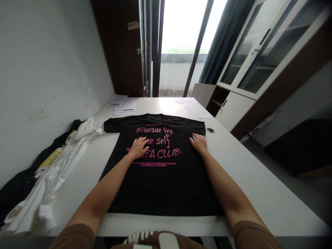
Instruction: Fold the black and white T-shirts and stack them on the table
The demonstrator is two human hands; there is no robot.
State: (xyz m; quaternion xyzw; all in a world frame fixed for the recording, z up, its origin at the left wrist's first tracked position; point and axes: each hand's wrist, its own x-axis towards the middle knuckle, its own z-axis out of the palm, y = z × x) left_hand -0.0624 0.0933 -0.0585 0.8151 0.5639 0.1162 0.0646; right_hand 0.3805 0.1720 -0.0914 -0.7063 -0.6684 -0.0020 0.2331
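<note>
Black cloth T-shirt (163,193) with pink words (166,153) flat on white table (246,166), long way pointing ahead, neck (155,114) far. Left hand (139,147) spread on words; right hand (199,142) spread at side edge, nearer sleeve (197,126).

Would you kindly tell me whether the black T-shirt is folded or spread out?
Spread out: the black T-shirt lies flat on the white table, both sleeves extended sideways and its pink print facing up.

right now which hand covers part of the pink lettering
The left hand, which hides some of the pink lettering on the black t-shirt; the right hand lies clear of it.
</note>
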